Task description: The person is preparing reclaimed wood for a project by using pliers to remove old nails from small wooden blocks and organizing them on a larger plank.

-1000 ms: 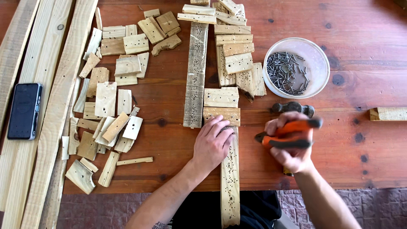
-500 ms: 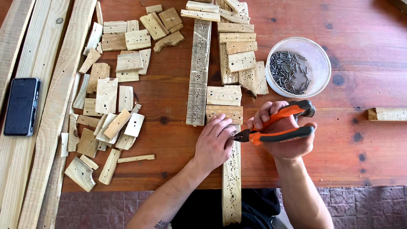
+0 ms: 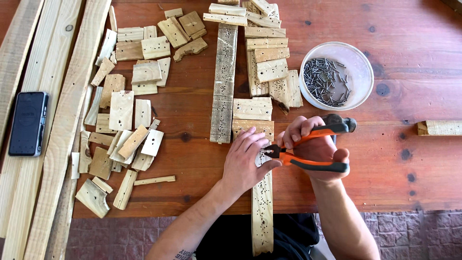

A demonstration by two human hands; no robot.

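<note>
Wooden table (image 3: 409,72), one nail bowl (image 3: 337,77), left hand (image 3: 248,161) fingers flat on one slat (image 3: 262,207), right hand (image 3: 317,149) fingers clamped on one pliers (image 3: 308,149)

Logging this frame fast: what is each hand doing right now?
Left hand: open, pressed flat on the wooden slat.
Right hand: closed around the orange-handled pliers, nose at the slat beside the left fingers.

Pliers (image 3: 308,153) in right hand (image 3: 317,149): orange & black. Wood strip (image 3: 262,207) under left hand (image 3: 248,161): pale w/ dark dots.
</note>
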